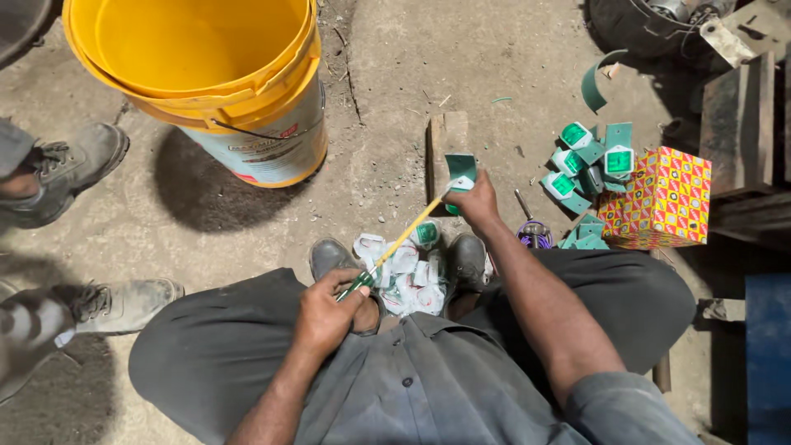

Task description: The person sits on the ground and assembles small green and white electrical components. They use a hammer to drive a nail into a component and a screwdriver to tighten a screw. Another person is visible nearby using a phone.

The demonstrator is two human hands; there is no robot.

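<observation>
Beside the red-and-yellow patterned carton [662,200] lie small green-and-white blister packs [589,161], while torn white wrappers [405,276] pile well left of it.

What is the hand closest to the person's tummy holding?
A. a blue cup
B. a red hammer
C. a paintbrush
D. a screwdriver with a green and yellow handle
D: the left hand grips a screwdriver with a green and yellow handle, its tip reaching up to the small green packet pinched in the right hand, above the heap of torn white wrappers between the shoes.
</observation>
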